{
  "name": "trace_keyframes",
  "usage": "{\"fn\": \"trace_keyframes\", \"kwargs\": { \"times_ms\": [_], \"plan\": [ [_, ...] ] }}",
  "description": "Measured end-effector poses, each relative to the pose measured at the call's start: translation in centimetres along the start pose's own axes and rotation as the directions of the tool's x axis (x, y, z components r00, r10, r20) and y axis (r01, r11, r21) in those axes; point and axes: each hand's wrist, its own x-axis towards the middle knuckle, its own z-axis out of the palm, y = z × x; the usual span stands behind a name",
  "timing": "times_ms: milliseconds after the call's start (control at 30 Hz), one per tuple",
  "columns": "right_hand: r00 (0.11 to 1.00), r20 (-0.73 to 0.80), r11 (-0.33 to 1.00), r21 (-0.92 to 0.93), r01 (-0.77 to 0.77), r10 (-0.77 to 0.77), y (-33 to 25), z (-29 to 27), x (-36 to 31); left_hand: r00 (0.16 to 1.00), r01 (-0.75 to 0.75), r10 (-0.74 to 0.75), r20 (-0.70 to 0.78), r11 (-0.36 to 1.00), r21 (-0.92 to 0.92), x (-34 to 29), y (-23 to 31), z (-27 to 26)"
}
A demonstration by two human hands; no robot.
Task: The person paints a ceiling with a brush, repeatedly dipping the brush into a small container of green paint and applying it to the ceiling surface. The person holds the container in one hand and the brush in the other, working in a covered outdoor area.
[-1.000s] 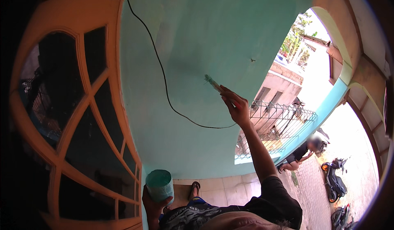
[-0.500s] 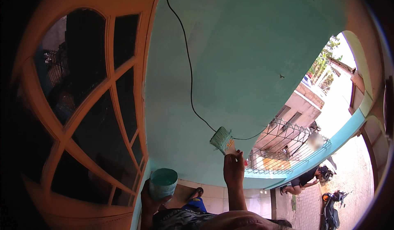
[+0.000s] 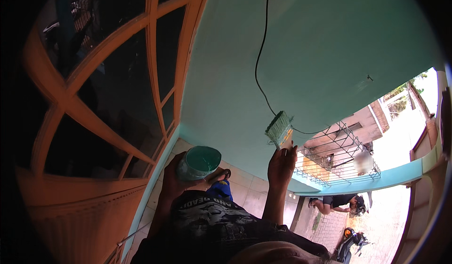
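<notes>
My right hand (image 3: pixel 281 164) is closed around the handle of a wide paintbrush (image 3: pixel 280 129), raised in front of me. Its bristles point up and are coated in green paint. Behind the brush stands a blue-green wall (image 3: pixel 226 85); whether the bristles touch it, I cannot tell. A dark cable (image 3: pixel 257 66) runs down the wall and passes behind the brush head. Lower on the left, my left hand (image 3: pixel 173 173) grips a round paint container (image 3: pixel 200 169) from its side. Green paint shows inside it, and paint smears its outer wall.
On the left is an orange-framed door (image 3: pixel 63 92) with dark glass panes. A wire rack (image 3: pixel 329 165) fills the opening at right. Outside, a person in dark clothes (image 3: pixel 336 201) crouches near a motorcycle (image 3: pixel 348 245). A blue garment (image 3: pixel 220 188) shows by the tiled floor (image 3: pixel 242 184).
The whole view has shifted, showing more floor and my shirt. Brush and right hand appear higher and farther right. The container's opening faces me more. Both hands keep their hold.
</notes>
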Motion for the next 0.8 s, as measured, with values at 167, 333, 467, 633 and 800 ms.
{"fn": "trace_keyframes", "kwargs": {
  "times_ms": [167,333,467,633,800],
  "plan": [
    [0.994,-0.083,0.997,0.026,-0.070,0.072,-0.9,1.4,-1.1,0.998,-0.037,0.035,0.042,0.999,0.036,0.3,0.6,0.1],
    [0.983,0.079,0.632,-0.757,0.166,-0.164,-1.1,1.2,-1.6,0.998,-0.068,0.067,0.012,0.992,0.107,-0.3,0.6,0.4],
    [0.956,0.268,0.148,-0.948,0.283,-0.117,-1.6,-2.4,-1.8,0.997,-0.039,0.034,0.076,0.996,0.074,0.1,-0.2,-0.1],
    [0.978,0.205,0.687,-0.704,0.182,-0.049,-1.6,1.2,-1.8,0.997,-0.053,0.047,0.061,0.993,0.104,-0.9,-1.1,0.2],
    [0.861,0.506,0.788,-0.551,0.274,0.055,-1.9,2.1,-2.0,0.992,-0.060,0.045,0.119,0.990,0.126,-1.4,-0.7,-0.2]
  ]
}}
